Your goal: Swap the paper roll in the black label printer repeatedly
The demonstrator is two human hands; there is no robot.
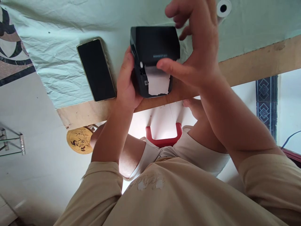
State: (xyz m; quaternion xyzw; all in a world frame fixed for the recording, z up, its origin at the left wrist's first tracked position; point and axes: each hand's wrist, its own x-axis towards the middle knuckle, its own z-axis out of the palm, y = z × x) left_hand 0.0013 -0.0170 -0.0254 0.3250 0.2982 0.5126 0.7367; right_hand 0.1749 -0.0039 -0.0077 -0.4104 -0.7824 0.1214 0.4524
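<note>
Nearest the camera is the person's beige shirt, with both arms reaching out from it to the counter.

On the far left of the pale green cloth that covers most of the counter, a dark phone lies flat with its screen up, just beside the left hand but apart from it. That hand's grip is closed around the left side of the black printer, palm against the casing and thumb laid along its edge, steadying it.

The printer stands at the near edge of the counter, partly on bare wood. A short strip of white paper already sticks out of the slot on its near face, with a ragged lower edge.

The right hand hovers over the printer's right side, its grip spread: the thumb reaches out above the paper, the fingers curl loosely over the top, and it pinches nothing.

Judging by this, paper is loaded and fed through the slot, while the strip itself has yet to be taken hold of or torn away.

At the far right a white paper roll stands on the cloth, well apart.
</note>
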